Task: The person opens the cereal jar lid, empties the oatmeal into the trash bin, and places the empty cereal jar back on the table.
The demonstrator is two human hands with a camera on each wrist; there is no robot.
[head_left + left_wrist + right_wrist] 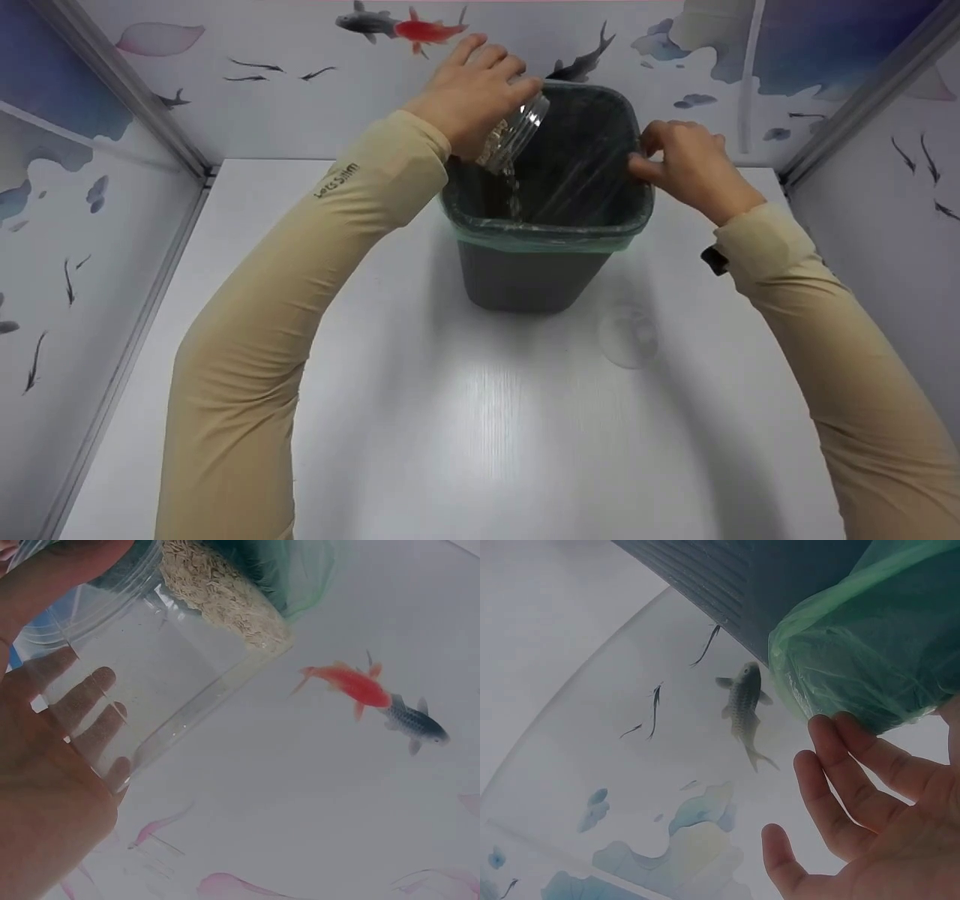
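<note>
My left hand (476, 101) grips a clear plastic jar (517, 135), tipped over the near-left part of the trash bin (534, 277). Pale, slender grains (225, 596) lie along the jar's lower side in the left wrist view, and a thin stream of them falls from its mouth into the bin. Green plastic bag liner (540, 244) is folded over the bin's rim. At the right side of that rim, my right hand (686, 161) pinches the edge between thumb and index finger. Its other fingers (832, 780) are spread loosely beside the liner in the right wrist view.
A clear round lid (628, 337) lies on the white table (480, 420), to the right in front of the bin. Behind the bin stands a white panel (285, 112) printed with fish. Similar panels close off the left and right sides.
</note>
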